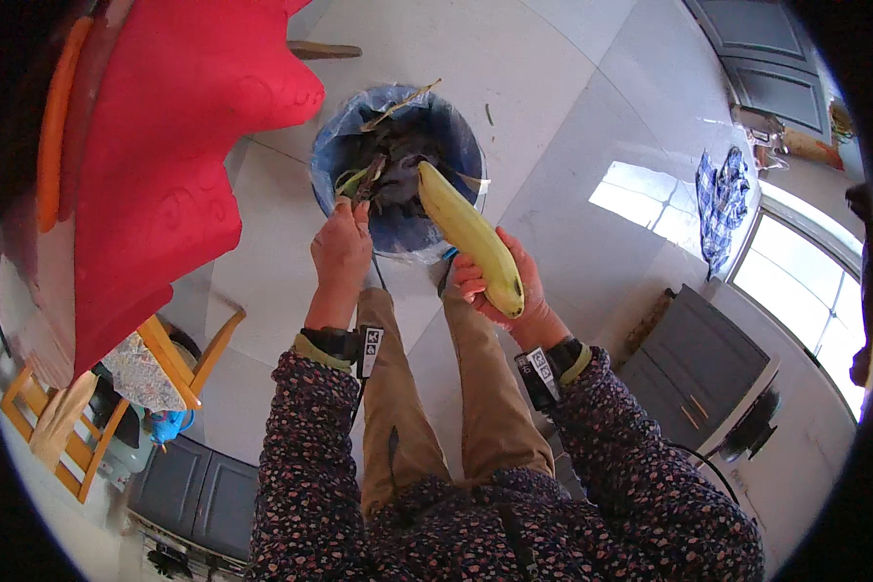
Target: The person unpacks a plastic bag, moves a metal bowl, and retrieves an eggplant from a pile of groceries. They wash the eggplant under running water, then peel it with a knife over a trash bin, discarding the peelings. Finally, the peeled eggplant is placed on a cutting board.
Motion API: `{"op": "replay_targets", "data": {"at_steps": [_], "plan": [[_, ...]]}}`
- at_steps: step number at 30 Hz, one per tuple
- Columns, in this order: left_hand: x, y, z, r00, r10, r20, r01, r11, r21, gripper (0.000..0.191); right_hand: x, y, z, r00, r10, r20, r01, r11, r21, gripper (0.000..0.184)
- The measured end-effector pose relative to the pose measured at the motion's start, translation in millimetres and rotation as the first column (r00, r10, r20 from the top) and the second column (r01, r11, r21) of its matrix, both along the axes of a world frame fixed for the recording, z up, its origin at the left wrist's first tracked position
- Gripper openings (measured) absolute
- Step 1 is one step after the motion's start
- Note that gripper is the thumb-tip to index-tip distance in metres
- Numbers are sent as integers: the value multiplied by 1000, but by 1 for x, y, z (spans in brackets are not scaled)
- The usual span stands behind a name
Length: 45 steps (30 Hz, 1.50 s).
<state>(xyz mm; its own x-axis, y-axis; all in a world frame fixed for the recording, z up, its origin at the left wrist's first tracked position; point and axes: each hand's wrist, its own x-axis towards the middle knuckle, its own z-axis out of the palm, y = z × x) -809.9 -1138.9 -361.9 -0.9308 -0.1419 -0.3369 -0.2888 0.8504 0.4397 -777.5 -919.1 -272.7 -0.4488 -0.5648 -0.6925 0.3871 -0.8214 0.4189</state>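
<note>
In my right hand (509, 280) lies a long, pale yellow-green vegetable (469, 229), apparently a peeled eggplant. Its narrow end points up and left over the bin, and a small dark spot marks its thick lower end. The fingertips of my left hand (343, 244) pinch a dark strip with a pale green part (366, 180), at the bin's near left rim; whether it is peel or a tool I cannot tell. Beneath both hands stands a round bin (321, 171) with a clear plastic liner. Dark peelings (400, 193) and a few dry stalks lie in it.
A table with a red cloth (160, 145) stands at the left, a wooden chair (189, 364) below it. Green scraps (489, 115) lie on the tiled floor beyond the bin. Grey cabinets (698, 364) stand at the right, near a blue checked cloth (720, 207).
</note>
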Motion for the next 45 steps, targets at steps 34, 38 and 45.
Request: {"op": "replay_targets", "data": {"at_steps": [34,38,45], "plan": [[19,18,99,930,-343,-135,367,826,429,17,-26,-14,-10,932,278,-231,-185,916,357,49],[20,18,107,896,-407,-177,443,800,404,14,-25,-16,-11,929,318,-190,-223,889,399,49],[20,14,112,841,-500,-208,541,761,357,16,-23,-10,-15,898,367,-240,-281,902,327,49]]}}
